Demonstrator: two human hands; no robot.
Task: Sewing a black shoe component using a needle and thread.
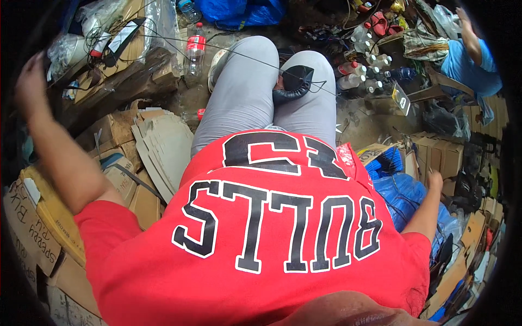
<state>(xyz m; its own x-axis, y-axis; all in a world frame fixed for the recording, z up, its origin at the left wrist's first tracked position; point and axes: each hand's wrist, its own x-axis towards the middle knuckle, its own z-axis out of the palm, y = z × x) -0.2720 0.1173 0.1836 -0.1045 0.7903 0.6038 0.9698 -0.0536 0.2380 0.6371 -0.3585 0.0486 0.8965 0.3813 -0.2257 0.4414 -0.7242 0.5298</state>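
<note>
A black piece that looks like a shoe (293, 84) rests on my right thigh near the knee, touched by neither hand. A dark thread (217, 52) runs from it toward the upper left, and a loose end curls beside it. My left hand (33, 81) is raised far out to the left, its fingers smeared by motion, so I cannot tell what it holds. Low on the right, my right hand (434, 182) is closed beside a blue plastic bundle (405, 190). Something thin may stick up from its fingers; I cannot make it out.
A clear bottle with a red label (196, 49) stands beyond my left knee. Several small bottles (353, 76) cluster right of my knees. Flattened cardboard (166, 144) is piled on the left, cartons (437, 155) on the right. Another person's arm (470, 41) shows at upper right.
</note>
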